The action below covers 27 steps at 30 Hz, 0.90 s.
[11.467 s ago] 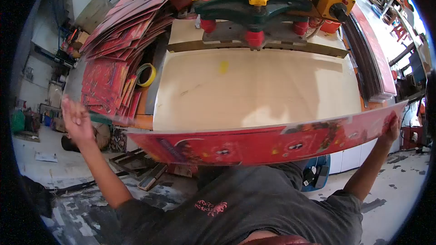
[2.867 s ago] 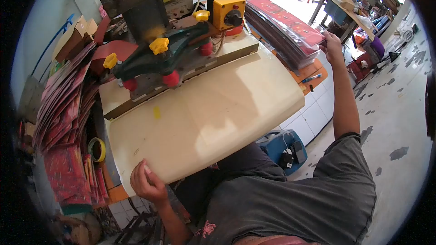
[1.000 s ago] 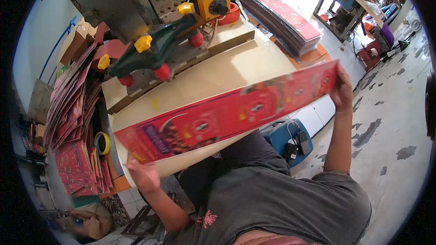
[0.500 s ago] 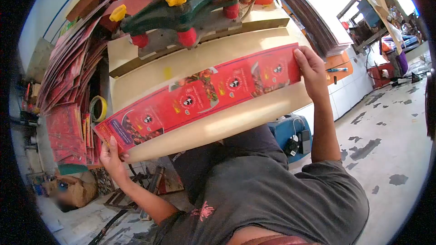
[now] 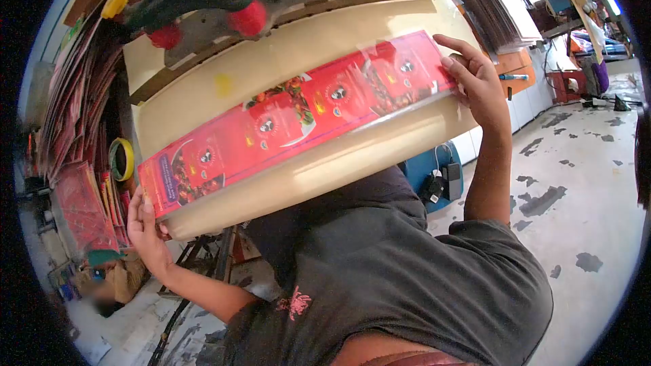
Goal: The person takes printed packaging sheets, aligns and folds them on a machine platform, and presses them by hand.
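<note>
The long red printed sheet [image 5: 271,125] is lying slantwise over the cream surface [image 5: 319,179], apparently touching it; the right hand [image 5: 480,85] is touching one end, fingers apart; the left hand [image 5: 148,236] is meeting the other, its closure unclear; a yellow tape roll [image 5: 129,154] is sitting nearby.

The strip [image 5: 298,129] is bright red, patterned with black-and-white emblems [image 5: 266,124], food pictures [image 5: 279,92] and a purple block [image 5: 167,177] toward 8 o'clock. The sheet [image 5: 319,176] is cream with a yellow smudge [image 5: 224,85] toward 11 o'clock; the charcoal shirt [image 5: 400,278] bears a pink print [image 5: 297,303].
</note>
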Each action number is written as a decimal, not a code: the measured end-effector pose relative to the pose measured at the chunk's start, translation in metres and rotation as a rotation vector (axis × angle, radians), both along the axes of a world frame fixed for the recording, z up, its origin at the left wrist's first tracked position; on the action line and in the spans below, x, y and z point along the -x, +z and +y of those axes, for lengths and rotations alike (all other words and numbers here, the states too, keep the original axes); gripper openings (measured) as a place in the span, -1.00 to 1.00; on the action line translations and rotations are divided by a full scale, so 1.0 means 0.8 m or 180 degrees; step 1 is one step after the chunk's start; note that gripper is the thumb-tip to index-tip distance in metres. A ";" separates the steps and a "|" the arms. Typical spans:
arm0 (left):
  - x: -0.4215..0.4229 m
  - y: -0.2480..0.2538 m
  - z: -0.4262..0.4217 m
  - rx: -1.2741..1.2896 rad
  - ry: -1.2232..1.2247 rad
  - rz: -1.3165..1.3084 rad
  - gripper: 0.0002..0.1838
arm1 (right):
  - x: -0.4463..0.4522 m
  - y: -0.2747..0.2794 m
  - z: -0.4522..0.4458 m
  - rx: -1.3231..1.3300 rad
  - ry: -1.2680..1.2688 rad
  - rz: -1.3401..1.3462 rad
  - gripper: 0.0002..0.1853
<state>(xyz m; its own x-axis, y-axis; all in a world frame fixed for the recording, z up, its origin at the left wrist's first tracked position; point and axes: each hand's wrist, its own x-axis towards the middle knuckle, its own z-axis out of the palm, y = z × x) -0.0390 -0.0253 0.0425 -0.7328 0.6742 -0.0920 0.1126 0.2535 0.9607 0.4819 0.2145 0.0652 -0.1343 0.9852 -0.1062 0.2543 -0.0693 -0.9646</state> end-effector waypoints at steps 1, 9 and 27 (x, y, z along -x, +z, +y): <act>-0.003 0.004 0.001 -0.0098 -0.0042 -0.0029 -0.50 | -0.003 0.008 -0.005 0.0262 0.0132 0.0082 -0.54; 0.008 -0.003 -0.007 0.0543 -0.0349 0.0095 -0.44 | -0.026 -0.009 -0.024 0.0246 0.0407 -0.0114 -0.40; 0.026 -0.021 -0.014 0.0169 -0.0348 -0.0180 -0.55 | -0.013 -0.024 -0.042 -0.0223 -0.0304 -0.0630 -0.57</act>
<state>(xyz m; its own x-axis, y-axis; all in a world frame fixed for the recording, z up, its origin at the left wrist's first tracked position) -0.0597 -0.0362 0.0261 -0.6479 0.7429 -0.1686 0.0885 0.2932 0.9519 0.4924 0.1808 0.0464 -0.0235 0.9984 -0.0522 0.4345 -0.0368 -0.8999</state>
